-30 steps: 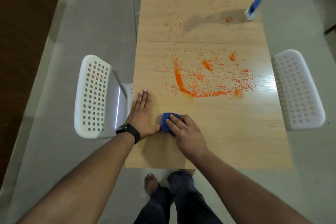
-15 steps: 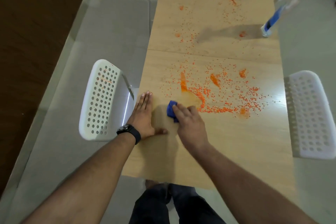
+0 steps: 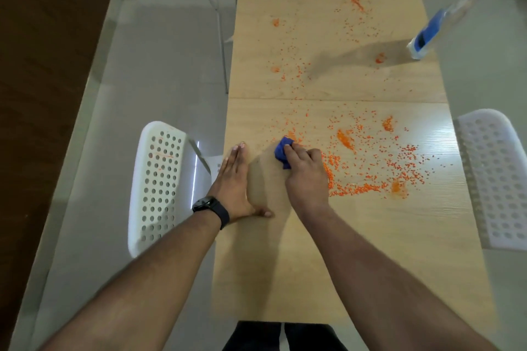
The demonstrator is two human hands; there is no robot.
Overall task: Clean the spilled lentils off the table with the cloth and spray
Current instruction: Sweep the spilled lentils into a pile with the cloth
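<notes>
Head view: long desk (image 3: 328,265), orange lentils (image 3: 370,157) spread just right of and beyond the cloth. Left hand (image 3: 235,179) flat on desk, fingers straight; right hand (image 3: 306,171), nearer the spill, fingers curled round small blue cloth (image 3: 281,151). Spray bottle (image 3: 445,17) far off, top right.

Right hand (image 3: 306,172) pressing blue cloth (image 3: 282,152) into orange lentils (image 3: 370,162), left hand (image 3: 233,179) flat on table (image 3: 356,236)
</notes>
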